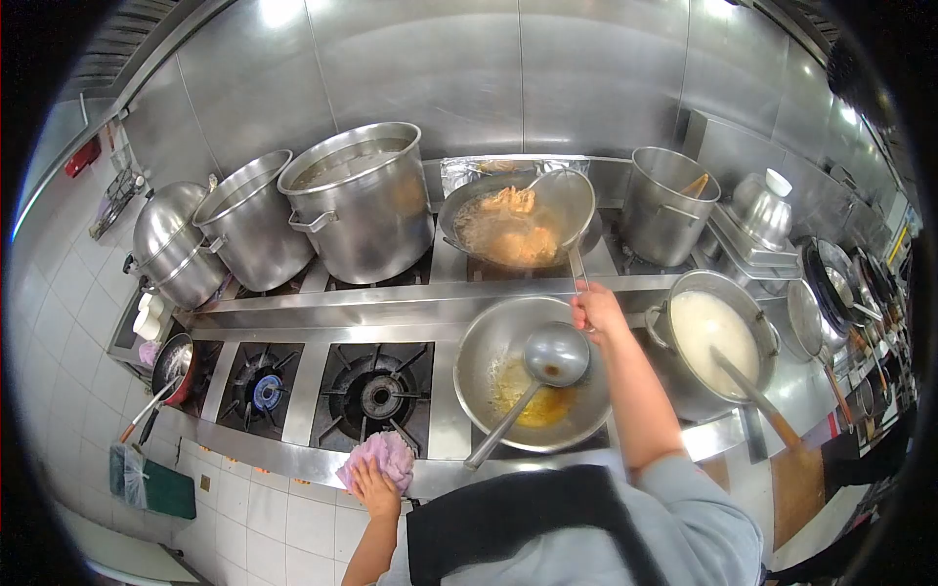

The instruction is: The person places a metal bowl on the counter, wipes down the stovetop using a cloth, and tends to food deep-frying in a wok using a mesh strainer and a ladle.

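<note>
My right hand [598,311] is closed around the handle of a strainer [569,200], whose round head lies over the right side of a wok [459,239] at the back. Browned food pieces [528,242] are in bubbling liquid there. At the stove's front edge, my left hand [375,488] rests on a bunched pink cloth [384,459], fingers bent over it. Between my arms sits a wide steel wok [477,361] with yellow liquid [547,405] in it. A ladle [557,354] lies in this wok, its handle over the near rim, touched by neither hand.
Large steel pots [366,210] line the back left; another pot [667,220] stands at the back right. A pot of whitish liquid [715,337] is to the right of my arm. A blue flame shows on the left burner [267,393]. A red pan [176,366] sits far left.
</note>
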The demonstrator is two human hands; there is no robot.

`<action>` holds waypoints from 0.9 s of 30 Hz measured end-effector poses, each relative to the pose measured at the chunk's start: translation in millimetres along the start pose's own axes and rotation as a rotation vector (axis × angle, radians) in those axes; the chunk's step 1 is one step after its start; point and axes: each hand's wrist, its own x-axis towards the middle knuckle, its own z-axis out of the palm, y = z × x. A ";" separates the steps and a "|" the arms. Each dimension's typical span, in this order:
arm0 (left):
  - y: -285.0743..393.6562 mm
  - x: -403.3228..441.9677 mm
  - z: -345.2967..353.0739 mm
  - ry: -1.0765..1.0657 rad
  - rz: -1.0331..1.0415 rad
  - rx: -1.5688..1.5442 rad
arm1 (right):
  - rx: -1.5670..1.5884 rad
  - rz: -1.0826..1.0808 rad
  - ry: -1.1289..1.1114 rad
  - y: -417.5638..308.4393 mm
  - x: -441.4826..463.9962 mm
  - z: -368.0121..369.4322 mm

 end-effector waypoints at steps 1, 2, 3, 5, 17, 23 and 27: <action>-1.9 0.8 2.3 0.006 0.013 0.009 | 0.002 -0.002 -0.013 -0.2 -2.8 2.7; -3.9 1.3 4.6 0.007 0.009 0.012 | 0.004 0.002 -0.017 -0.7 -6.0 4.7; -5.7 1.6 7.0 0.020 0.027 0.017 | 0.010 0.013 -0.023 -1.6 -9.7 6.0; -6.4 1.0 6.8 0.034 0.043 0.025 | 0.019 0.025 -0.033 -3.4 -15.9 9.9; -1.2 0.6 2.0 0.021 0.029 0.023 | -0.058 -0.029 -0.041 -14.9 -44.0 17.1; -2.0 0.3 4.2 0.044 0.027 -0.018 | -0.049 -0.019 -0.025 -12.9 -45.6 6.0; -2.0 0.7 4.0 0.048 0.040 -0.008 | -0.204 -0.081 0.040 -7.8 -42.0 0.4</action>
